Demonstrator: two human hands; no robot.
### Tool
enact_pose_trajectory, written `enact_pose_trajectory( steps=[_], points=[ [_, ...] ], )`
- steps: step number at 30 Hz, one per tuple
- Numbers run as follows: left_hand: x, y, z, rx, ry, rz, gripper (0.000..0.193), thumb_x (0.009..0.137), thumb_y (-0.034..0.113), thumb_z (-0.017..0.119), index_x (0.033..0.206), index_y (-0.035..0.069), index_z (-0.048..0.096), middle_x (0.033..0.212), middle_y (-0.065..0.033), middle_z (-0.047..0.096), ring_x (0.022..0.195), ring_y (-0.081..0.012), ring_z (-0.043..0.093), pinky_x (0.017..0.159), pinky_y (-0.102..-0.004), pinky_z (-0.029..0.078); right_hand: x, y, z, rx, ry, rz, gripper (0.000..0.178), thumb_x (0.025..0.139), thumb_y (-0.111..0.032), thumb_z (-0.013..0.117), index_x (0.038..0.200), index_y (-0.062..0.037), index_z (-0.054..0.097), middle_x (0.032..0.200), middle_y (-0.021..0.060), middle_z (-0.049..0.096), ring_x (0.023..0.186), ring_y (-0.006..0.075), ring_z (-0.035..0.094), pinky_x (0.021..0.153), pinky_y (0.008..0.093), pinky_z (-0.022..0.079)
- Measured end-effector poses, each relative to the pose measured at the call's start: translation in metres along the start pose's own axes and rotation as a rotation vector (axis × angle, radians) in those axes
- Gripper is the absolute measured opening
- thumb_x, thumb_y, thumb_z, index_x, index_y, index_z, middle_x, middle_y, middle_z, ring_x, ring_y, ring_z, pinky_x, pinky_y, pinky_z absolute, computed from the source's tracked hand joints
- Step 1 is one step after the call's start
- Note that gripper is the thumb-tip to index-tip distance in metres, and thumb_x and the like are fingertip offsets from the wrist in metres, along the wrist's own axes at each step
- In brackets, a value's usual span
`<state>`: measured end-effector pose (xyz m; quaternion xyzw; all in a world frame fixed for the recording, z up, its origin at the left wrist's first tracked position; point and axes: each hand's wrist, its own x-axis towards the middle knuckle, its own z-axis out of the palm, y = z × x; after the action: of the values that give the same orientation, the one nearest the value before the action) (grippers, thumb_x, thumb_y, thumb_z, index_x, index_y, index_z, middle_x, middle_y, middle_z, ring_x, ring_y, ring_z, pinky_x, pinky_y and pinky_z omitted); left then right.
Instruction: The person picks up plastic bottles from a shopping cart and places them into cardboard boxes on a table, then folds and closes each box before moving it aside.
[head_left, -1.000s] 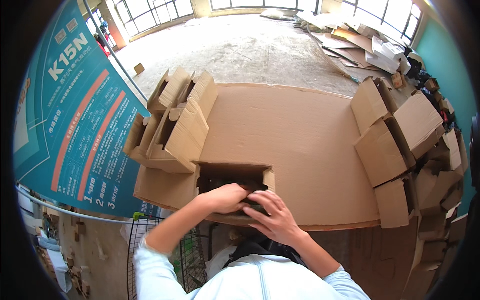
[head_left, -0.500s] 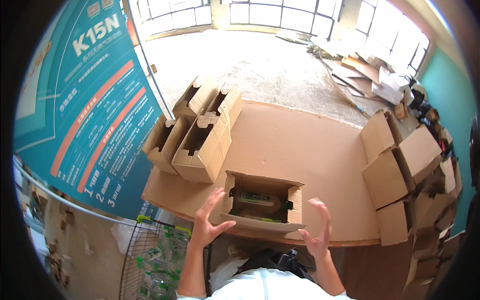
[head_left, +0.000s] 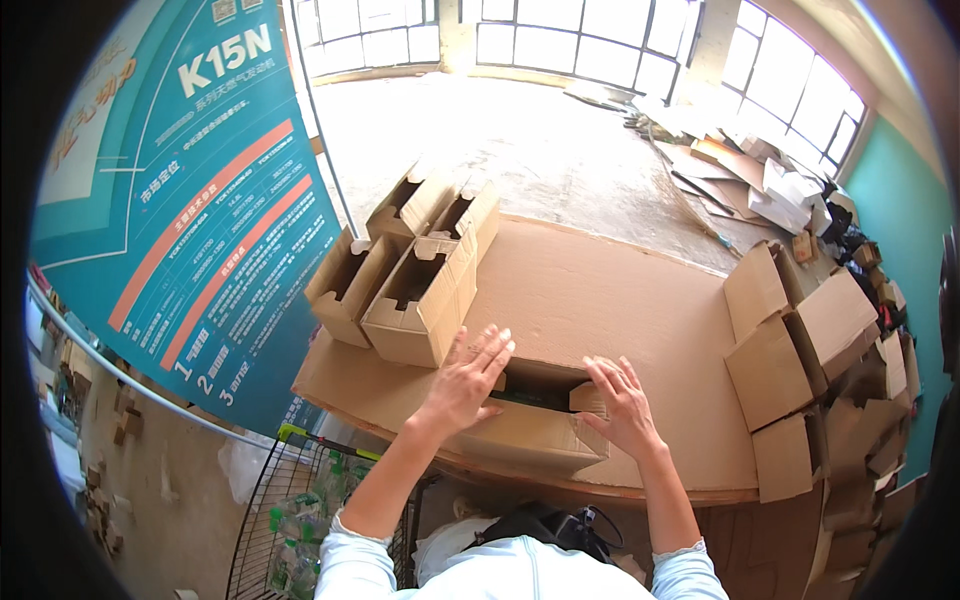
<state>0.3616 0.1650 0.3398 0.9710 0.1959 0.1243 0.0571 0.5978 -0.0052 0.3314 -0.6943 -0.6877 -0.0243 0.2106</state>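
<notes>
Flanking the open box (head_left: 525, 437) at the lower centre of the frame, the left hand (head_left: 466, 385) is over its left end and the right hand (head_left: 622, 408) at its right end, so neither is clearly nearer. Both have fingers stretched out and are not clenched around anything; whether they touch the cardboard I cannot tell. The box's long axis runs left to right between the palms, dipping slightly toward the right, its opening facing up and its inside too dark to read. Its front wall sits just beside the near edge of the table (head_left: 630, 300). Toward the upper left, four upright boxes (head_left: 425, 300) stand near the left hand, the tighter side. Toward the right, tabletop stretches from the right hand to the stacked cartons (head_left: 772, 350), leaving wider room there.
</notes>
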Motion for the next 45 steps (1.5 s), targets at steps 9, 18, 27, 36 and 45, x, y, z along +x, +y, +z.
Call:
enact_pose_trajectory(
  steps=[9,18,27,36,45],
  points=[
    [-0.032,0.002,0.043,-0.174,-0.177,0.009,0.108,0.074,0.073,0.065,0.155,0.016,0.023,0.159,-0.0231,0.014,0.147,-0.0472,0.003,0.116,-0.0635,0.015,-0.026,-0.014,0.018,0.017,-0.353,-0.024,0.097,0.071,-0.07,0.07,0.149,-0.0194,0.041,0.158,0.0181,0.023,0.148,0.0414,0.009,0.12,0.0571,0.01],
    [0.001,-0.013,0.031,-0.008,-0.481,0.034,0.131,0.057,0.051,0.086,0.157,0.025,0.006,0.159,-0.0261,0.004,0.145,-0.0521,-0.001,0.112,-0.071,0.014,0.017,0.002,0.005,-0.01,-0.678,-0.015,0.125,0.059,-0.06,0.082,0.157,-0.0211,0.015,0.162,0.0212,0.002,0.147,0.0469,-0.002,0.118,0.0609,0.012],
    [-0.023,-0.004,0.04,-0.131,-0.224,0.005,0.125,0.055,0.032,0.089,0.156,0.022,0.016,0.155,-0.0268,0.015,0.145,-0.0514,0.008,0.117,-0.0614,0.019,-0.001,-0.003,0.012,0.007,-0.493,-0.065,0.115,0.053,-0.043,0.084,0.152,-0.0205,0.031,0.149,0.0197,0.026,0.134,0.0426,0.027,0.106,0.0557,0.033],
    [-0.053,-0.023,0.022,-0.096,-0.191,-0.099,0.115,0.053,0.029,0.09,0.15,0.018,0.029,0.149,-0.025,0.031,0.141,-0.0493,0.024,0.116,-0.0544,0.028,0.02,-0.018,0.038,0.113,-0.414,-0.171,0.109,0.049,-0.038,0.085,0.147,-0.0225,0.04,0.148,0.0193,0.031,0.132,0.0424,0.03,0.105,0.0549,0.034],
    [-0.134,-0.118,-0.023,0.067,-0.22,-0.328,0.116,0.056,0.031,0.088,0.153,0.019,0.024,0.155,-0.0162,0.027,0.144,-0.042,0.024,0.119,-0.0495,0.025,0.098,-0.129,0.11,0.205,-0.354,-0.246,0.102,0.054,-0.036,0.082,0.146,-0.0201,0.041,0.148,0.0199,0.03,0.131,0.0444,0.03,0.102,0.0555,0.034]
  ],
)
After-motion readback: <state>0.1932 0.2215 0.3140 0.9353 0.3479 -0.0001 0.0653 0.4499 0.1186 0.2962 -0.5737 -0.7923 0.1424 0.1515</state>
